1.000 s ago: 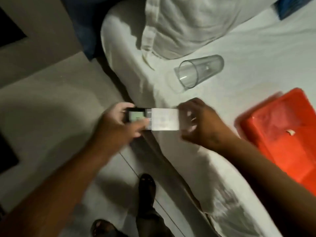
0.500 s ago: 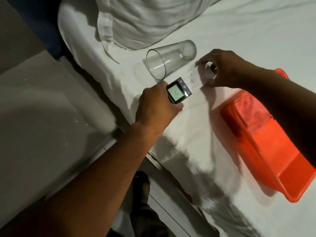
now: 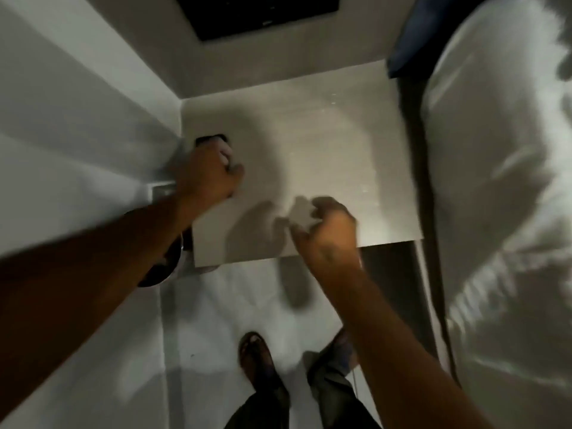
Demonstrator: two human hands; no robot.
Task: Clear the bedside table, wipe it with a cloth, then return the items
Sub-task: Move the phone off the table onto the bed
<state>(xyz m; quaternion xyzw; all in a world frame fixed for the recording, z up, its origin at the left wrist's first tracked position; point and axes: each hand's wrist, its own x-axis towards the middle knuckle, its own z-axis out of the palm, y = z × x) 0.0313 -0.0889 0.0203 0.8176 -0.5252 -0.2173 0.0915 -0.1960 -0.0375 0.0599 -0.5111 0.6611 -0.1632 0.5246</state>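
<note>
The bedside table is a pale square top in the middle of the head view, with nothing standing on it. My left hand is at its left edge, shut on the remote, whose dark end sticks out past my fingers. My right hand is over the table's front edge, closed on a small pale crumpled thing that looks like a cloth. Motion blur hides its details.
The bed with white sheets runs along the table's right side, with a blue headboard behind it. A wall closes the left side. A dark round object sits on the floor under my left arm. My feet stand before the table.
The view has swung from the bed to the bedside table. My left hand carried the remote from the bed to the table's left edge. My right hand let go of the remote and moved over the table's front.
</note>
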